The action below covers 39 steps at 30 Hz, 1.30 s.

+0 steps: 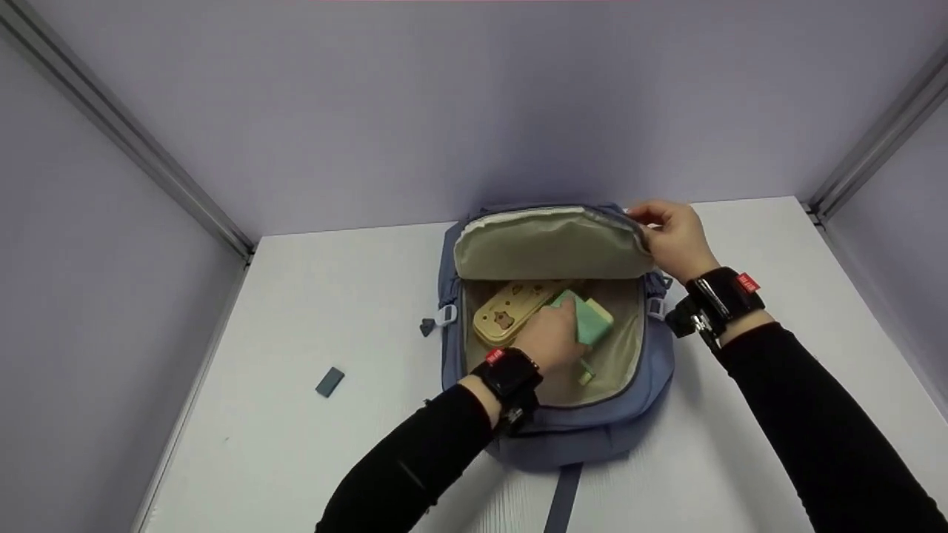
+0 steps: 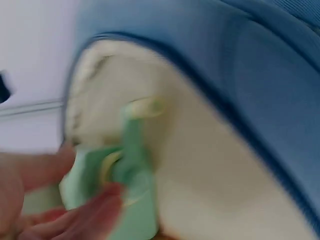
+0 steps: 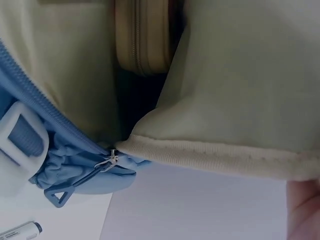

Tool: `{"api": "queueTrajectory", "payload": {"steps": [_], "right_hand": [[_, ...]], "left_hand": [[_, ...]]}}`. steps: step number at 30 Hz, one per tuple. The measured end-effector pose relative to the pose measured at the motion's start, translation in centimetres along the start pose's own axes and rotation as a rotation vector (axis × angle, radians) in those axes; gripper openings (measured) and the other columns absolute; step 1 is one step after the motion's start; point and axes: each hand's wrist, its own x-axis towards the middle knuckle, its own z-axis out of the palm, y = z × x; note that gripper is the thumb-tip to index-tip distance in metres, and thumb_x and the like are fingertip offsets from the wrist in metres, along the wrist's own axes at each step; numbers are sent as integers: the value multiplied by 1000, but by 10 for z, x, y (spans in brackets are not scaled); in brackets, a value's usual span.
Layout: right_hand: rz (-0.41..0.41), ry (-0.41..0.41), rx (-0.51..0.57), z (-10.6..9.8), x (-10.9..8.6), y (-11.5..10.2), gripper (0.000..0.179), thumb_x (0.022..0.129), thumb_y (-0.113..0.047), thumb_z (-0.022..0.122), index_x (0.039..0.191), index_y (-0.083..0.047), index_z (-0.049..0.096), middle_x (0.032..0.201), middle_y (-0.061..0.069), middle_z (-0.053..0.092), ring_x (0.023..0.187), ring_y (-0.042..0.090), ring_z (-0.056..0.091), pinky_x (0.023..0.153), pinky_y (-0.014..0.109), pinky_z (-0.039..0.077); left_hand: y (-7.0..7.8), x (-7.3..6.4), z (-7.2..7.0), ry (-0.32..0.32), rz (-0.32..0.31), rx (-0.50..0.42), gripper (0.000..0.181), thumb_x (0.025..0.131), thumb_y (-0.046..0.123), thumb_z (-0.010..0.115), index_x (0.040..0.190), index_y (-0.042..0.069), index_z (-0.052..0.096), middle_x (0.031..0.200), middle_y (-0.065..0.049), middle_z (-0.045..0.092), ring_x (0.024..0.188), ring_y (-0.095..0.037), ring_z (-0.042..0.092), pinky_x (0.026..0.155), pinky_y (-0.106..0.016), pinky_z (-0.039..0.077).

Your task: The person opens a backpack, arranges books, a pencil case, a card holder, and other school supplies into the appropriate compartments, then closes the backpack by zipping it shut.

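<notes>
A blue backpack (image 1: 652,370) lies on the white table with its main compartment unzipped and cream lining showing. My left hand (image 1: 549,337) reaches inside and grips a flat mint-green object with yellow parts (image 1: 592,323); its exact kind is unclear. In the blurred left wrist view, a green arm with a yellow tip (image 2: 145,107) sticks out from it. Beside that hand lies a yellow zipped pencil case (image 1: 503,314) with a small bear print, partly covered. My right hand (image 1: 674,237) holds the raised flap (image 1: 552,248) by its right edge.
A small dark blue-grey block (image 1: 330,382) lies on the table left of the bag. The right wrist view shows a white marker (image 3: 21,232) by the bag. A strap (image 1: 564,497) trails toward the front, and a wall (image 1: 370,111) stands behind.
</notes>
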Motion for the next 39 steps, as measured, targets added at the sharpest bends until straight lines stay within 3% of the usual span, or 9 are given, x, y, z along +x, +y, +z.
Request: {"api": "queueTrajectory", "payload": {"steps": [3, 6, 10, 14, 16, 20, 25, 32, 39], "right_hand": [[-52, -32, -13, -2, -8, 3, 16, 89, 8, 62, 104, 13, 67, 79, -31, 59, 76, -11, 56, 67, 7, 46], [-101, -67, -27, -2, -22, 7, 13, 89, 7, 64, 101, 12, 68, 78, -33, 57, 71, -9, 54, 63, 9, 44], [-181, -109, -66, -1, -48, 17, 10, 85, 7, 69, 95, 7, 72, 81, -20, 66, 69, -7, 55, 62, 9, 45], [-355, -127, -180, 3, -78, 34, 15, 77, 8, 77, 88, -2, 75, 84, 2, 74, 78, -5, 59, 70, 7, 45], [-438, -122, -236, 6, -92, 44, 20, 72, 8, 79, 87, -6, 76, 87, 7, 75, 81, 1, 64, 77, 4, 44], [-519, -91, -339, 17, -120, 63, 27, 67, 6, 83, 88, -10, 75, 96, 5, 76, 91, 21, 70, 94, 2, 40], [-527, -46, -425, 32, -145, 81, 30, 69, 4, 84, 95, -9, 75, 108, 8, 74, 102, 27, 69, 102, 2, 35], [-557, 4, -413, 42, -152, 93, 35, 68, 7, 83, 97, -8, 73, 108, 11, 72, 102, 28, 67, 104, 3, 34], [-639, 45, -475, 46, -150, 90, 31, 63, 3, 86, 87, -12, 72, 93, 4, 73, 89, 21, 67, 84, 29, 49]], "left_hand": [[-7, -18, -16, -34, 102, 36, 41, 93, 32, 70, 120, 3, 58, 89, -7, 71, 69, -15, 66, 56, -23, 49], [-16, -40, -29, 60, 300, 67, 25, 94, 31, 67, 101, 7, 63, 79, -3, 69, 61, -12, 61, 50, -22, 44], [-30, -62, -28, 466, 559, 105, 17, 93, 24, 70, 98, 10, 63, 74, 1, 66, 59, -8, 60, 51, -22, 45], [-39, -70, -10, 776, 547, 215, 32, 86, 28, 77, 109, 11, 63, 93, -1, 63, 75, -13, 59, 65, -25, 49], [-40, -73, 3, 754, 476, 275, 44, 85, 35, 78, 119, 13, 62, 108, -5, 62, 87, -17, 58, 73, -29, 50], [-40, -83, 35, 529, 349, 337, 61, 87, 47, 71, 140, 23, 54, 135, -14, 53, 110, -26, 58, 86, -38, 54], [-37, -94, 67, 348, 287, 396, 62, 83, 54, 73, 139, 32, 55, 147, -20, 46, 128, -41, 53, 93, -48, 55], [-39, -95, 93, 427, 296, 482, 38, 82, 32, 79, 117, 27, 65, 146, -25, 47, 130, -49, 51, 85, -50, 59], [-51, -91, 96, 426, 347, 450, 33, 86, 10, 68, 113, 28, 63, 145, -28, 48, 129, -53, 52, 81, -51, 60]]}}
